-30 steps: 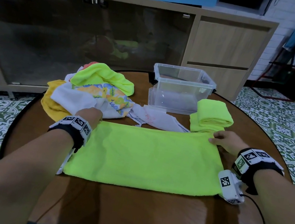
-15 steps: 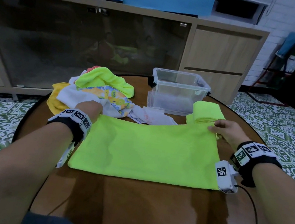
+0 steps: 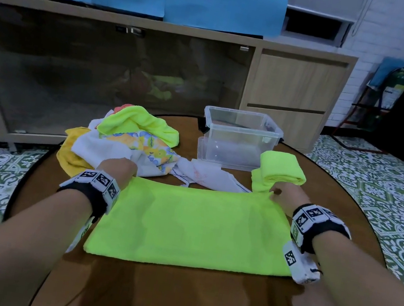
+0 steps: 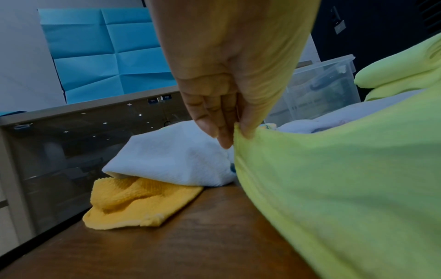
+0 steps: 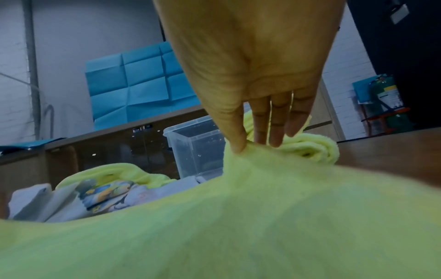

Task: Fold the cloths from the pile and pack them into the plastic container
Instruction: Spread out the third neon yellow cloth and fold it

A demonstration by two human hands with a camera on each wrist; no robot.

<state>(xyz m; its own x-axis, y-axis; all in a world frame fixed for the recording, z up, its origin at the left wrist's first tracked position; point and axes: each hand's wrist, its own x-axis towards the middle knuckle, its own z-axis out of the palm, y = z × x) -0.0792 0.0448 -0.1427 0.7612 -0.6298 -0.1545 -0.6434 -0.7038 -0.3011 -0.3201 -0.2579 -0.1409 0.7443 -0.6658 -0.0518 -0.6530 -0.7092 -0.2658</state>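
A neon green cloth (image 3: 196, 224) lies spread on the round wooden table (image 3: 170, 295) in front of me. My left hand (image 3: 119, 166) pinches its far left corner (image 4: 238, 132) between thumb and fingers, lifting it a little. My right hand (image 3: 285, 194) pinches the far right corner (image 5: 241, 149) the same way. Behind them lies the pile of cloths (image 3: 127, 139): green, floral, white and yellow (image 4: 133, 203). A folded green cloth (image 3: 281, 171) sits beside the clear plastic container (image 3: 238, 137), which stands at the back.
A thin white cloth (image 3: 207, 176) lies between the pile and the spread cloth. A wooden cabinet with a dark glass front (image 3: 101, 75) stands behind the table. Patterned tile floor (image 3: 379, 184) surrounds the table.
Both hands have closed on the far corners of the green cloth, and its far edge now rises slightly at the corners. The head view has shifted a little.
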